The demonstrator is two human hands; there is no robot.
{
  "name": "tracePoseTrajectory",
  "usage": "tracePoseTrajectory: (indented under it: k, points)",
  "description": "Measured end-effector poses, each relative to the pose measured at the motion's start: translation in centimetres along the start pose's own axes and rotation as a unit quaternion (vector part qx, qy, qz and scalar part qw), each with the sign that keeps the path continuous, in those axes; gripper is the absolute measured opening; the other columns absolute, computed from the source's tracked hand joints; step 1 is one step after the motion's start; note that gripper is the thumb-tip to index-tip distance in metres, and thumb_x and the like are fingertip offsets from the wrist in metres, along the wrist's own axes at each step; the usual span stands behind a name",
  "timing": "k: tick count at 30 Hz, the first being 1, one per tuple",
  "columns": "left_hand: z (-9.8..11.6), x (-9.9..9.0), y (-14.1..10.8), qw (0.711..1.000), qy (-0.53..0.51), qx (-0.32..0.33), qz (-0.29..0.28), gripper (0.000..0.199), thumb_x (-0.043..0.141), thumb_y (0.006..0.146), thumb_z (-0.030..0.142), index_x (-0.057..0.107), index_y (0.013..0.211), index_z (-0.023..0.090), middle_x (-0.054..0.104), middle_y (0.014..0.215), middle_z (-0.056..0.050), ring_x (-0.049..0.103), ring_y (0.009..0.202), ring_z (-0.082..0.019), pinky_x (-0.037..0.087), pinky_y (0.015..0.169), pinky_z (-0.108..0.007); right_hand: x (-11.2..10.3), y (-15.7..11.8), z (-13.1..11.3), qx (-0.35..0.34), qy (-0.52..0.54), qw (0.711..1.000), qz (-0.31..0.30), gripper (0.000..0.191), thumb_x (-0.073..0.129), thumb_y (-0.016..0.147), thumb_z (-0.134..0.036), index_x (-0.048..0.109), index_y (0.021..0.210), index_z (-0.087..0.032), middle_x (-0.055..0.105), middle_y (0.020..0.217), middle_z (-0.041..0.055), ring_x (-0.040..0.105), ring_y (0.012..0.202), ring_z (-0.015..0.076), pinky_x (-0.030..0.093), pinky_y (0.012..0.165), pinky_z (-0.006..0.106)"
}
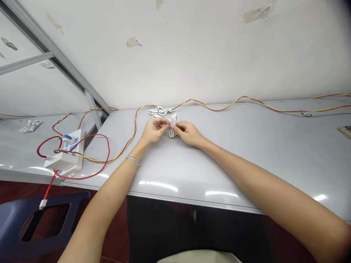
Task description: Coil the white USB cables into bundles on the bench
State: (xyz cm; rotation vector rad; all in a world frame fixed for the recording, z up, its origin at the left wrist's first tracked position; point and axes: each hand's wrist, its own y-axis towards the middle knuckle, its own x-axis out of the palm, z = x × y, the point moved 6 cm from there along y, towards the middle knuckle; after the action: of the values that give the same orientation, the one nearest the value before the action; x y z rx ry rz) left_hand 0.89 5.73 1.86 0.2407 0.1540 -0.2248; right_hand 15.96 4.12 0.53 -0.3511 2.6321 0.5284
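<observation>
A coiled white cable (173,119) stands between my two hands on the grey tabletop. Around its middle runs a thin dark tie (170,125), which looks like a twist tie. My left hand (155,130) pinches at the tie from the left, thumb and forefinger together. From the right, my right hand (188,133) is closed at the same spot, its thumb tip against the coil and tie. The fingers partly hide the tie's ends. Just behind my left hand lies another bundled white cable (160,111).
A white power strip (79,146) with plugs and a looped red cord (108,146) sits at left. Red-and-yellow wire (219,110) runs along the wall. Another white cable bundle (30,126) lies far left. A blue plastic chair (49,223) stands below the table edge.
</observation>
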Motion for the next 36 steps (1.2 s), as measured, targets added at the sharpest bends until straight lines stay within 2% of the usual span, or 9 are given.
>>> tracePoseTrajectory:
  k: [4,10,14,17,20,23,26,31,36]
  points:
    - [-0.1,0.0,0.0,1.000,0.022,0.007,-0.001,0.023,0.079,0.071,0.028,0.066,0.081,0.012,0.068,0.078,-0.005,0.058,0.063,-0.012,0.045,0.056,-0.025,0.0,0.2,0.3,0.012,0.060,0.998,-0.013,0.054,0.043,0.093,-0.061,0.051,0.060,-0.019,0.052,0.070,0.0019,0.051,0.075,0.0157,0.040,0.073,0.029]
    - [-0.1,-0.1,0.0,0.998,0.059,0.036,0.014,0.020,0.077,0.073,0.026,0.067,0.085,0.013,0.069,0.085,-0.007,0.057,0.064,-0.011,0.045,0.059,-0.024,0.2,0.4,1.4,0.083,0.153,0.985,-0.009,0.058,0.043,0.088,-0.072,0.045,0.061,-0.020,0.044,0.061,-0.0018,0.038,0.060,0.0122,0.032,0.060,0.028]
    - [0.1,-0.4,0.2,0.996,0.063,0.061,0.034,0.018,0.075,0.073,0.022,0.066,0.086,0.014,0.068,0.083,-0.006,0.056,0.063,-0.010,0.044,0.058,-0.022,0.0,0.4,1.5,0.106,0.195,0.975,-0.005,0.058,0.050,0.084,-0.071,0.047,0.060,-0.019,0.047,0.057,-0.0017,0.039,0.058,0.0115,0.031,0.058,0.027]
    - [0.2,-1.2,0.4,0.993,0.065,0.067,0.071,0.018,0.074,0.074,0.021,0.064,0.087,0.014,0.067,0.084,-0.006,0.058,0.066,-0.010,0.046,0.059,-0.021,-0.2,0.3,1.5,0.140,0.209,0.968,-0.005,0.056,0.052,0.086,-0.066,0.055,0.060,-0.017,0.054,0.057,0.0008,0.044,0.056,0.0120,0.034,0.057,0.026]
    - [0.1,-2.4,0.5,0.987,0.064,0.062,0.130,0.020,0.074,0.074,0.021,0.062,0.089,0.015,0.066,0.083,-0.005,0.057,0.062,-0.009,0.045,0.055,-0.020,-0.5,0.2,1.4,0.153,0.209,0.966,0.015,0.055,0.053,0.087,-0.064,0.056,0.058,-0.017,0.055,0.056,0.0017,0.045,0.055,0.0120,0.035,0.055,0.026]
    - [-0.2,-3.4,0.6,0.980,0.071,0.049,0.180,0.022,0.075,0.073,0.021,0.062,0.090,0.015,0.066,0.081,-0.004,0.055,0.058,-0.008,0.044,0.051,-0.019,-0.6,0.1,1.5,0.157,0.213,0.964,0.026,0.057,0.053,0.087,-0.066,0.057,0.057,-0.017,0.055,0.055,0.0022,0.044,0.054,0.0120,0.035,0.054,0.026]
    - [-0.6,-3.9,0.6,0.977,0.070,0.027,0.200,0.022,0.075,0.073,0.022,0.062,0.089,0.015,0.066,0.080,-0.004,0.056,0.058,-0.009,0.045,0.050,-0.019,-0.8,0.1,1.4,0.157,0.213,0.964,0.028,0.060,0.052,0.086,-0.070,0.057,0.057,-0.017,0.054,0.055,0.0022,0.044,0.053,0.0119,0.034,0.054,0.026]
    - [-1.4,-3.7,0.7,0.982,0.073,0.004,0.172,0.025,0.078,0.072,0.026,0.064,0.090,0.015,0.068,0.082,-0.006,0.058,0.061,-0.010,0.046,0.052,-0.020,-0.7,0.2,1.2,0.144,0.214,0.966,0.017,0.062,0.051,0.084,-0.074,0.055,0.058,-0.019,0.054,0.055,0.0027,0.044,0.054,0.0125,0.036,0.054,0.026]
    - [-1.2,-2.0,0.5,0.994,0.071,-0.001,0.080,0.031,0.079,0.071,0.034,0.068,0.091,0.014,0.068,0.084,-0.008,0.060,0.065,-0.013,0.048,0.054,-0.023,-0.4,0.1,1.3,0.129,0.195,0.972,0.017,0.062,0.048,0.084,-0.075,0.051,0.059,-0.019,0.051,0.057,0.0010,0.045,0.056,0.0125,0.036,0.055,0.026]
